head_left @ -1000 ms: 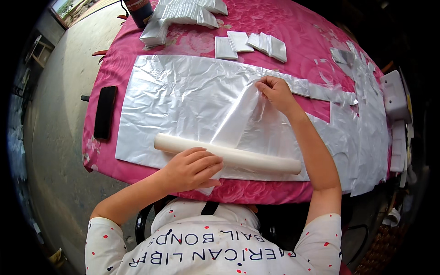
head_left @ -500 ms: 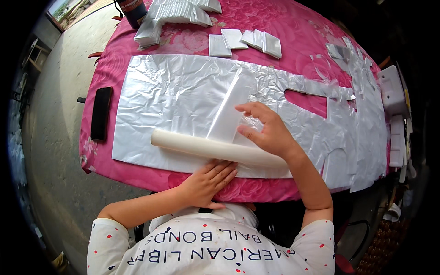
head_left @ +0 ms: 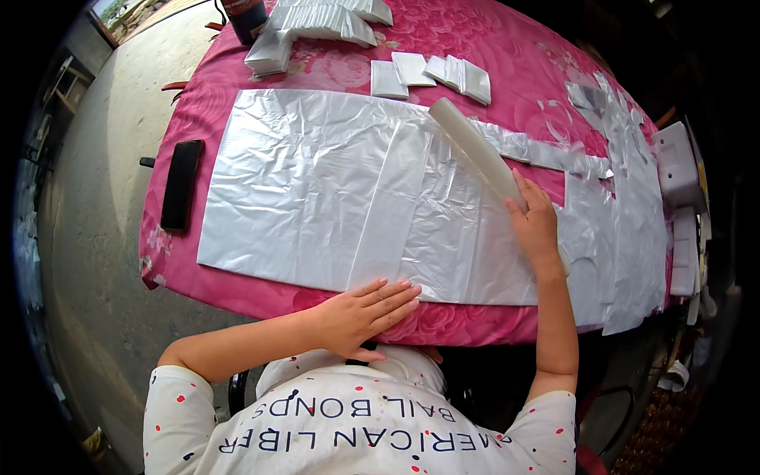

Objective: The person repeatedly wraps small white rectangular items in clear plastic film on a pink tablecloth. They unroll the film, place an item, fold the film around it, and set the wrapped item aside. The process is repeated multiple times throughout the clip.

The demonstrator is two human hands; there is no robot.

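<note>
A stack of thin white plastic bags lies flat across the table, with a folded white strip running over its middle. My left hand rests palm down at the near edge of the bags, its fingers stretched out and holding nothing. To the right, my right hand is closed round a long white tube. The tube slants from the far middle down toward my right forearm, over the right part of the bags. Its near end is partly hidden behind my hand and wrist.
A black phone lies left of the bags. At the back are piles of folded white packets, some loose packets and a dark cup. Plastic scraps cover the right side, near white plastic containers by the table edge.
My right hand, open above the tube before, has taken hold of it. The tube has swung from lying along the near side to slanting on the right. My left hand stays nearly in place.
</note>
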